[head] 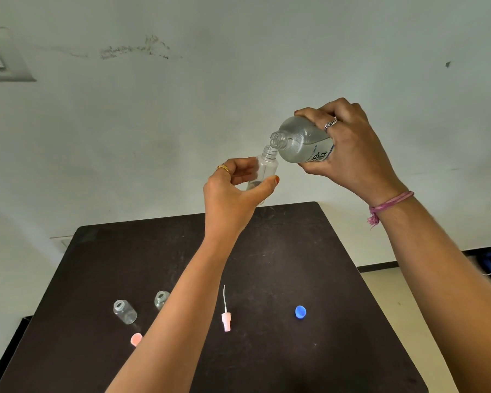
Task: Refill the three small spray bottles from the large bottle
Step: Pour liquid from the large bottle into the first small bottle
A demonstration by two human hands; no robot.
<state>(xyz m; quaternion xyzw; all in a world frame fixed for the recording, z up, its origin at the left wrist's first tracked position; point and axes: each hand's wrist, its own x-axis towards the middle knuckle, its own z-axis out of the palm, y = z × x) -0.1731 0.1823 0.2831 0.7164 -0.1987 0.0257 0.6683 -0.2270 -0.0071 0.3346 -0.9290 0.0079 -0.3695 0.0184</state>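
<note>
My right hand grips the large clear bottle, tilted down to the left, its open mouth over the neck of a small clear spray bottle. My left hand holds that small bottle upright, high above the table. A little liquid lies at its bottom. Two other small open bottles stand on the dark table at the left. A pink spray head with its tube lies near the middle. A pink cap is partly hidden by my left forearm.
The large bottle's blue cap sits on the table at the right. A white wall rises behind the table, with a switch plate at the upper left. Pale floor shows to the right of the table.
</note>
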